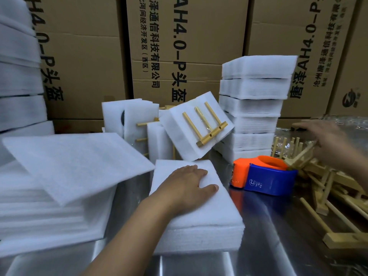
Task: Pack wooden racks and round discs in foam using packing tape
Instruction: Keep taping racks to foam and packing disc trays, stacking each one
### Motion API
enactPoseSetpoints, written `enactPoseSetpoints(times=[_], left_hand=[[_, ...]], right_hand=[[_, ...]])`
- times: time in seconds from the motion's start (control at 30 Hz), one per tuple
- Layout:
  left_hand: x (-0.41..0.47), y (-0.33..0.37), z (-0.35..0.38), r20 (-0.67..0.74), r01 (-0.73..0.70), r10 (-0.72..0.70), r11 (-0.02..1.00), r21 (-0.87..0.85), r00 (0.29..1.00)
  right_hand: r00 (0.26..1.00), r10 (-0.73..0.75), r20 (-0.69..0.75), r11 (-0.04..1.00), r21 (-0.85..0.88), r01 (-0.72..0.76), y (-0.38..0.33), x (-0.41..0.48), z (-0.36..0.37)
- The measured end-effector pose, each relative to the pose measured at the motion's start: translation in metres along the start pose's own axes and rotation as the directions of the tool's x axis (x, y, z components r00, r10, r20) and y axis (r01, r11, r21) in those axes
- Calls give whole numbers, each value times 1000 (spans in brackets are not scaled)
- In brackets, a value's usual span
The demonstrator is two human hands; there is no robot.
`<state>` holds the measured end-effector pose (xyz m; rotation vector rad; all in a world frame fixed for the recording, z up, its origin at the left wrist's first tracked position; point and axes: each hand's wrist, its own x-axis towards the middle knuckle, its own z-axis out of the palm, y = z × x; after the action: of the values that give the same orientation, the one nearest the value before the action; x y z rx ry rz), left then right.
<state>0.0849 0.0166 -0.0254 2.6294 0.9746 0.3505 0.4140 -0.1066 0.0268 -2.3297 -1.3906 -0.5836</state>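
Head view: pressing flat on the foam stack (209,232) at centre with the left hand (191,182), fingers straight and slightly spread, gripping nothing; hovering, blurred, over the heap of wooden racks (326,188) at far right with the right hand (326,142), fingers stretched out and holding nothing; flanking an orange-and-blue tape dispenser (264,176) sitting on the metal table (268,226), just beside the foam stack

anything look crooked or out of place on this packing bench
Yes. The foam pack with a wooden rack taped on it sits tilted on one edge beside the tall foam stack, whose layers are staggered. At left, the top foam sheet lies skewed, overhanging its pile.
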Motion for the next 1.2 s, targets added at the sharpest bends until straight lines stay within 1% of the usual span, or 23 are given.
enactPoseSetpoints(times=[0.03, 0.07, 0.1, 0.17, 0.2, 0.23, 0.3, 0.4, 0.47, 0.53, 0.63, 0.73, 0.77, 0.83, 0.87, 0.93, 0.97, 1.0, 1.03, 1.07, 1.1, 1.17, 1.2], left_hand=[[0, 0, 0, 1, -1, 1, 1000, 0, 1000], [-1, 0, 0, 0, -2, 2, 1000, 2, 1000], [-1, 0, 0, -1, -4, 4, 1000, 6, 1000], [-1, 0, 0, -3, -9, 9, 1000, 11, 1000], [0, -1, 1, -4, -9, 9, 1000, 10, 1000], [0, -1, 1, -4, -8, 8, 1000, 8, 1000], [1, -1, 1, -4, -5, 5, 1000, 5, 1000], [1, -1, 2, -2, -3, 3, 1000, 6, 1000], [1, -1, 1, -2, 0, 0, 1000, 2, 1000], [1, 0, 1, -2, 2, -2, 1000, 0, 1000], [0, -1, 0, 0, 8, -8, 1000, 1, 1000], [-1, 0, 0, 2, 12, -12, 1000, -2, 1000], [-1, 0, -1, 4, 13, -13, 1000, -2, 1000], [-1, 1, -1, 8, 13, -13, 1000, -2, 1000], [-1, 1, -1, 7, 14, -14, 1000, -3, 1000], [-2, 1, -2, 7, 17, -17, 1000, -6, 1000], [-2, 1, -2, 7, 17, -17, 1000, -6, 1000], [-2, 2, -2, 6, 16, -16, 1000, -8, 1000], [-2, 2, -2, 4, 14, -14, 1000, -8, 1000], [-2, 2, -1, 2, 11, -11, 1000, -9, 1000], [-2, 2, -2, 0, 7, -7, 1000, -12, 1000], [-3, 1, -2, -3, 0, 0, 1000, -11, 1000], [-2, 1, -2, -5, -1, 1, 1000, -7, 1000]], right_hand=[[993, -113, -29, 973, -204, 105, 0, -4, 0], [976, -218, -23, 913, -358, 196, 0, -8, 2], [954, -299, -9, 861, -434, 266, 0, -12, 5], [919, -391, 43, 789, -498, 359, 3, -20, 13], [919, -379, 107, 785, -489, 380, 8, -23, 17], [930, -326, 171, 821, -437, 368, 15, -23, 18], [962, -203, 181, 929, -275, 248, 24, -22, 15], [989, -146, -10, 980, -135, 143, 36, -14, 15], [981, -93, -170, 995, -44, 87, 37, -8, 12], [967, -18, -256, 999, 30, 27, 34, -5, 5], [949, 20, -314, 1000, 28, -12, 29, 1, -3], [972, -22, -234, 999, -35, 15, 21, 6, -7], [977, -21, -211, 1000, -7, 19, 18, 7, -7], [971, 78, -228, 985, 166, -40, 11, 8, -9], [964, 120, -239, 981, 180, -77, 9, 10, -8], [970, 109, -220, 994, 18, -107, 5, 15, -3], [969, 87, -231, 996, -3, -90, 5, 17, 0], [968, 90, -234, 994, 89, -71, 3, 18, 1], [969, 130, -211, 956, 285, -66, -2, 17, -2], [973, 167, -157, 858, 510, -64, -8, 15, -5], [973, 193, -129, 738, 673, -57, -11, 16, -6], [943, 288, -166, 570, 821, -30, -19, 17, -12], [917, 338, -212, 538, 843, -4, -23, 17, -15]])
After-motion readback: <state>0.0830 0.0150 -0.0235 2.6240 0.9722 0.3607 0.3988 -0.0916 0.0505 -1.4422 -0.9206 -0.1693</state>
